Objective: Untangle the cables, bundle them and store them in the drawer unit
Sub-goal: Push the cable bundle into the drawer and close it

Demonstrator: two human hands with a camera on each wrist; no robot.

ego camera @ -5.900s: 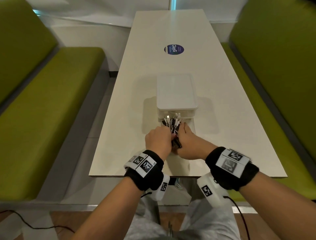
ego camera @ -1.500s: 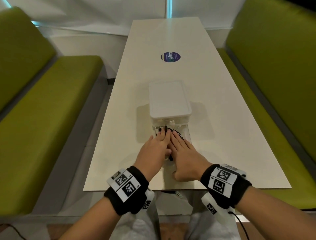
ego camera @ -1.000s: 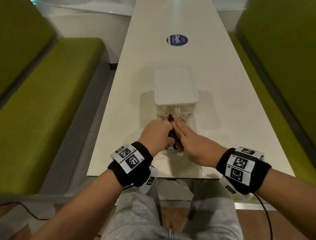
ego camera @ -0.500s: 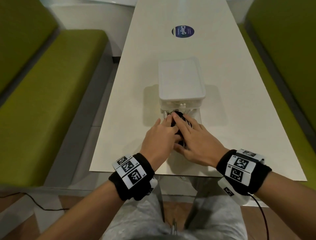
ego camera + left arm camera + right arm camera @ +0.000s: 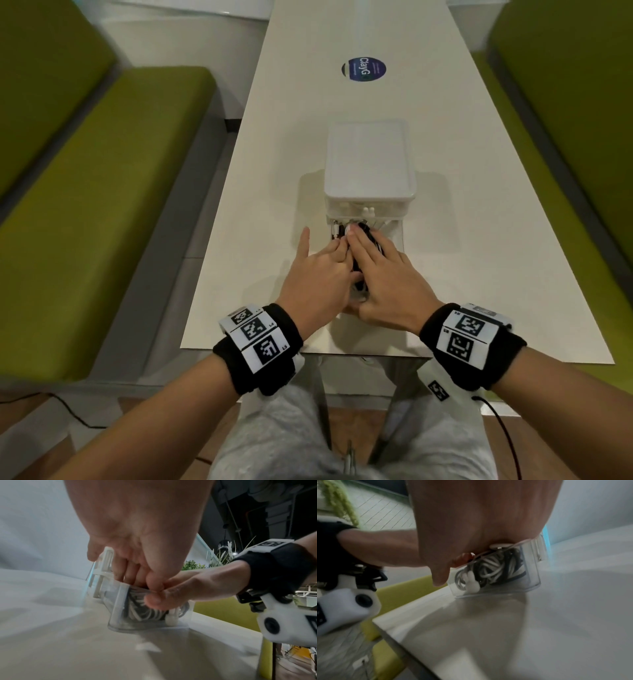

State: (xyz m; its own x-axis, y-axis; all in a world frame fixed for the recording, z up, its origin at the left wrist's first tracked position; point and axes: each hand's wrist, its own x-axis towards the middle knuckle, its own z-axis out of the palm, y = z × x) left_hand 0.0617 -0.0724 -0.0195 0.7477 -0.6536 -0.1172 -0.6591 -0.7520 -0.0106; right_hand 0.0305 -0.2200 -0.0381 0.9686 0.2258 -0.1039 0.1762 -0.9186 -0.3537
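Cables [image 5: 494, 566] through drawer [image 5: 529, 566] wall, wrist views only

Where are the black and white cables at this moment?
The cables lie inside the pulled-out clear drawer in front of the white drawer unit, under the left hand and right hand.

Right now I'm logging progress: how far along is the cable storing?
Done: black and white cables lie coiled in the pulled-out clear drawer. In hand: left hand and right hand press them down. Left: closing the drawer into the drawer unit.
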